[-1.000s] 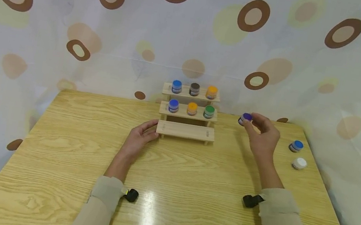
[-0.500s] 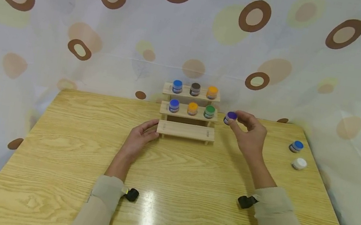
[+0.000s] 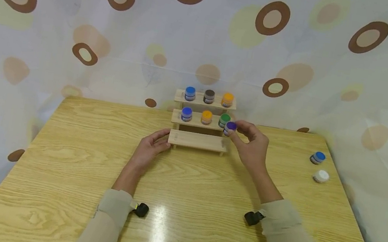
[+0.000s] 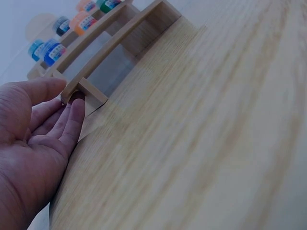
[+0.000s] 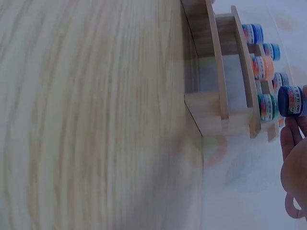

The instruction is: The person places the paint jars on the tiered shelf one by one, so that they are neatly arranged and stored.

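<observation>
A three-tier wooden display rack stands at the back of the table. My left hand holds the left end of its lowest tier, thumb and fingertips at the shelf's corner in the left wrist view. My right hand pinches a small paint jar with a dark purple lid between thumb and fingers. This jar is raised at the rack's right end, overlapping the green jar in the head view. The middle tier also bears a blue jar and an orange jar. No jar stands on the lowest tier.
Light blue, dark and orange-yellow jars line the top tier. Near the table's right edge are a blue-lidded jar and a white-lidded jar. A patterned cloth hangs close behind the table.
My right hand has carried the purple-lidded jar leftward from the right of the rack to its right end. My left hand has stayed on the rack's left end.
</observation>
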Demonstrator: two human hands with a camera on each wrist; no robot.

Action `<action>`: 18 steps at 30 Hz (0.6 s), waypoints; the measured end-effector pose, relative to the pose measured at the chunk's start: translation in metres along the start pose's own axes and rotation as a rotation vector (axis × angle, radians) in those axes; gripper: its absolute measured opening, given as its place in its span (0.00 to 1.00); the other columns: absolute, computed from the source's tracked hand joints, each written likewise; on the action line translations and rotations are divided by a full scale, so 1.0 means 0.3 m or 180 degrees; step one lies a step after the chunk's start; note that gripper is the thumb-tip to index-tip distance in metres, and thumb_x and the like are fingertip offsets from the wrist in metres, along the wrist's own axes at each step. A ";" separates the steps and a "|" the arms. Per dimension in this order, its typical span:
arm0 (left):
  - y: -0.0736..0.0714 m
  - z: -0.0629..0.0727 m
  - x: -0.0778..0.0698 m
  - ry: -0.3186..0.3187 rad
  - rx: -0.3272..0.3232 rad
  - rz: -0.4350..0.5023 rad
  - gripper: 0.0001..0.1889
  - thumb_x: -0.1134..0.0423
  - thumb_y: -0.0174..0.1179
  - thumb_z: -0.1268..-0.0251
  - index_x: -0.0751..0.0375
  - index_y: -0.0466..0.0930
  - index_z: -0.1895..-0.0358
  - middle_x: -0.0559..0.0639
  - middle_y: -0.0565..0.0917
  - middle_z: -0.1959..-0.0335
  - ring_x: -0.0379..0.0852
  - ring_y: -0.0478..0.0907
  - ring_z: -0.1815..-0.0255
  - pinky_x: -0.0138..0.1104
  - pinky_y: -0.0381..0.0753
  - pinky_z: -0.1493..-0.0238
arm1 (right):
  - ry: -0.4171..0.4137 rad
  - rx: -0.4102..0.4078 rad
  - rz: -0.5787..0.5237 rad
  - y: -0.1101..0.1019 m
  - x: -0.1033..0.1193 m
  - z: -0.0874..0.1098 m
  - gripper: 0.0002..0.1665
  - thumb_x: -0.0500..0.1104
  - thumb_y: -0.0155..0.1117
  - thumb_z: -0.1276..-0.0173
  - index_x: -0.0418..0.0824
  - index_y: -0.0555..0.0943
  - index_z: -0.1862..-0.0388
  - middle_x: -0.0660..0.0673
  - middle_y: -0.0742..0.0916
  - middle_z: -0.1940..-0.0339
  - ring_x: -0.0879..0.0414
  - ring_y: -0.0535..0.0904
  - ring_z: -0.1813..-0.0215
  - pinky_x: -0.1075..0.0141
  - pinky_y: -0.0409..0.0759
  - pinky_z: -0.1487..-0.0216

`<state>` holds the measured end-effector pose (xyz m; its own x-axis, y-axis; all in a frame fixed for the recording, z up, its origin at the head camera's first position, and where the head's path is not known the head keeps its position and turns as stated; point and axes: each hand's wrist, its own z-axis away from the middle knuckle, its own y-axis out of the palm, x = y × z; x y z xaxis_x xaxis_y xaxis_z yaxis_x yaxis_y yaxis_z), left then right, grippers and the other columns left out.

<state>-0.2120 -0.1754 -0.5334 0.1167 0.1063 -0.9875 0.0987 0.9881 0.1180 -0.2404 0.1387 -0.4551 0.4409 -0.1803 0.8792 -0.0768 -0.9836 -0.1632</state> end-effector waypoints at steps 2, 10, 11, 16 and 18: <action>-0.001 0.000 0.001 0.0000 0.0008 0.0005 0.28 0.70 0.59 0.20 0.57 0.70 0.21 0.53 0.70 0.21 0.53 0.74 0.26 0.39 0.79 0.30 | -0.0013 0.0038 -0.0027 0.021 -0.021 0.002 0.17 0.26 0.73 0.32 0.22 0.84 0.46 0.26 0.88 0.49 0.49 0.86 0.49 0.75 0.83 0.44; -0.001 0.002 0.002 -0.0021 -0.0010 0.0032 0.28 0.70 0.60 0.21 0.57 0.70 0.21 0.53 0.71 0.22 0.53 0.75 0.26 0.37 0.80 0.32 | -0.0095 0.0212 -0.0176 0.094 -0.086 0.016 0.19 0.28 0.75 0.33 0.28 0.85 0.43 0.31 0.89 0.48 0.53 0.88 0.50 0.71 0.87 0.47; 0.000 0.003 0.000 -0.0018 -0.0008 0.0025 0.28 0.70 0.60 0.21 0.57 0.70 0.21 0.53 0.71 0.22 0.53 0.75 0.26 0.36 0.80 0.33 | -0.0095 0.0231 -0.0209 0.101 -0.087 0.018 0.19 0.29 0.75 0.33 0.29 0.86 0.43 0.31 0.89 0.48 0.54 0.88 0.50 0.71 0.87 0.48; 0.005 0.007 -0.009 0.0010 0.0006 0.0030 0.28 0.70 0.60 0.21 0.58 0.69 0.21 0.54 0.71 0.22 0.53 0.74 0.26 0.36 0.80 0.32 | -0.0038 0.0388 -0.0337 0.141 -0.090 0.033 0.19 0.33 0.76 0.31 0.33 0.86 0.42 0.35 0.89 0.47 0.55 0.88 0.49 0.69 0.88 0.47; 0.005 0.008 -0.010 0.0009 0.0010 0.0034 0.28 0.70 0.59 0.21 0.58 0.69 0.21 0.54 0.71 0.22 0.53 0.74 0.26 0.37 0.80 0.31 | 0.0022 0.0463 -0.0368 0.158 -0.090 0.041 0.20 0.35 0.76 0.31 0.33 0.86 0.41 0.35 0.89 0.45 0.52 0.88 0.47 0.68 0.87 0.45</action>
<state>-0.2099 -0.1747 -0.5301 0.1148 0.1172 -0.9865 0.1007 0.9865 0.1289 -0.2450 0.0969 -0.4920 0.4330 -0.0666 0.8989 0.1043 -0.9869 -0.1233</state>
